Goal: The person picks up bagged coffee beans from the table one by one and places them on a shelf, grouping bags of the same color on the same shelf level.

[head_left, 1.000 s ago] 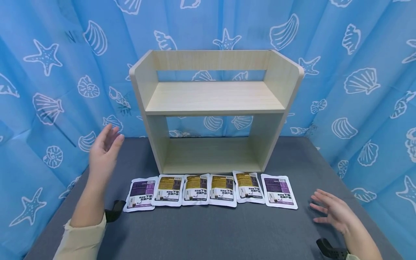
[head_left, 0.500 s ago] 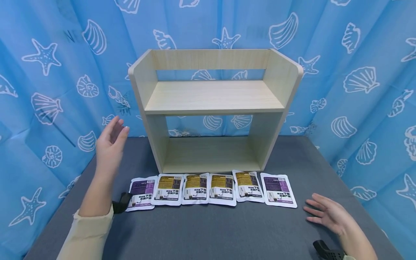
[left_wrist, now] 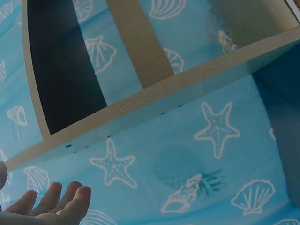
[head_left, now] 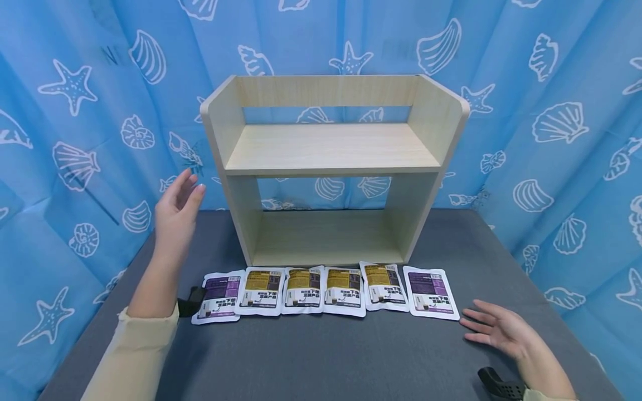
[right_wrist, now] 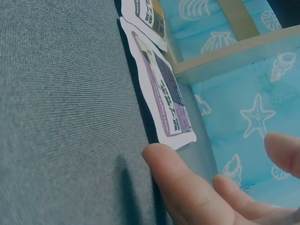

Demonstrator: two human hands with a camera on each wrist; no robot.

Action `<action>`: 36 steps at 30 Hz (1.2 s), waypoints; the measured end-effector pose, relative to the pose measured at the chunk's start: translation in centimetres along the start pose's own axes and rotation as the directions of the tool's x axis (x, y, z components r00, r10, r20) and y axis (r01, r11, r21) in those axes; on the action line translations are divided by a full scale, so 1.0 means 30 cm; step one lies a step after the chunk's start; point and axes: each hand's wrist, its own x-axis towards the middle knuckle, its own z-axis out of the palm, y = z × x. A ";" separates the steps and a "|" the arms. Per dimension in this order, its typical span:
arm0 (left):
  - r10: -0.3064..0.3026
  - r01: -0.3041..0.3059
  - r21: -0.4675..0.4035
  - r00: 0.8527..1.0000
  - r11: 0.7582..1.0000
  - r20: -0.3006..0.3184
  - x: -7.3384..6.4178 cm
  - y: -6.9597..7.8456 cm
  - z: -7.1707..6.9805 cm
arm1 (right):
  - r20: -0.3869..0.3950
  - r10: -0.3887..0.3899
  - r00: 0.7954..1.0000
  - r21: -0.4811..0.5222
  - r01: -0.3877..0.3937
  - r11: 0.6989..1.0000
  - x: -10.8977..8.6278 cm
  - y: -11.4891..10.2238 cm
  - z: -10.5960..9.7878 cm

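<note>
My left hand (head_left: 175,214) is raised to the left of the wooden shelf, its fingers loosely bent around nothing. Low over the table at the right, my right hand (head_left: 501,329) is spread, with its fingertips close to the right-hand purple pouch (head_left: 431,294). In the right wrist view, that white-edged purple pouch (right_wrist: 164,89) lies just beyond the fingers. Several brown-and-white pouches, among them one (head_left: 303,291) near the middle, lie in a row. Another purple pouch (head_left: 218,298) ends the row at the left, near the left wrist's black strap.
A pale two-tier wooden shelf (head_left: 331,170) stands behind the pouches, both tiers bare. Grey cloth (head_left: 321,356) covers the table. A blue curtain (head_left: 501,67) with white shells and starfish hangs around the back and sides.
My left hand has moved up and to the right, nearer the shelf's side. My right hand has slid left toward the right-hand purple pouch. The pouches have stayed put.
</note>
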 end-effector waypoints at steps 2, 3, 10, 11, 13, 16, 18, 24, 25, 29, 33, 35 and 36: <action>0.000 0.000 0.003 1.000 1.000 0.006 0.004 0.000 0.001 | 0.003 0.004 1.000 -0.004 -0.004 1.000 0.005 0.002 0.004; 0.002 -0.002 0.005 1.000 1.000 0.008 0.007 0.001 0.001 | -0.001 0.004 1.000 -0.005 -0.004 1.000 0.007 0.002 0.006; -0.012 0.012 0.011 1.000 1.000 0.015 0.030 0.017 0.011 | -0.043 0.003 0.999 -0.026 -0.004 1.000 0.011 0.004 0.027; -0.012 0.012 0.008 1.000 1.000 0.011 0.033 0.020 0.014 | -0.042 0.000 0.999 -0.036 -0.001 0.999 0.011 0.003 0.029; -0.008 0.008 -0.010 1.000 1.000 0.004 0.040 0.025 0.022 | -0.047 -0.005 0.999 -0.059 0.003 0.998 0.011 0.006 0.033; 0.001 0.000 -0.036 1.000 0.999 0.002 0.052 0.030 0.037 | -0.047 -0.010 0.999 -0.096 0.006 0.995 0.013 0.010 0.039; 0.009 -0.008 -0.050 1.000 0.999 0.006 0.061 0.035 0.046 | -0.044 -0.010 0.999 -0.118 0.005 0.993 0.014 0.012 0.044; 0.008 -0.008 -0.076 1.000 0.997 0.000 0.096 0.055 0.071 | -0.036 -0.019 0.999 -0.113 0.015 0.993 0.023 0.007 0.055; 0.004 -0.005 -0.084 1.000 0.996 -0.004 0.102 0.058 0.074 | -0.035 -0.020 0.999 -0.104 0.016 0.994 0.024 0.007 0.058; -0.001 0.000 -0.113 1.000 0.994 -0.011 0.129 0.067 0.085 | -0.055 -0.019 0.998 -0.062 0.016 0.998 0.027 0.003 0.073; -0.006 0.005 -0.124 1.000 0.992 -0.011 0.153 0.075 0.088 | -0.092 -0.014 0.996 -0.055 0.009 0.998 0.030 0.001 0.091; -0.011 0.009 -0.137 1.000 0.991 -0.012 0.161 0.079 0.089 | -0.109 -0.010 0.994 -0.053 0.004 0.999 0.031 0.000 0.097; -0.012 0.010 -0.146 1.000 0.989 -0.011 0.164 0.080 0.089 | -0.115 -0.008 0.993 -0.051 0.002 0.999 0.032 0.000 0.100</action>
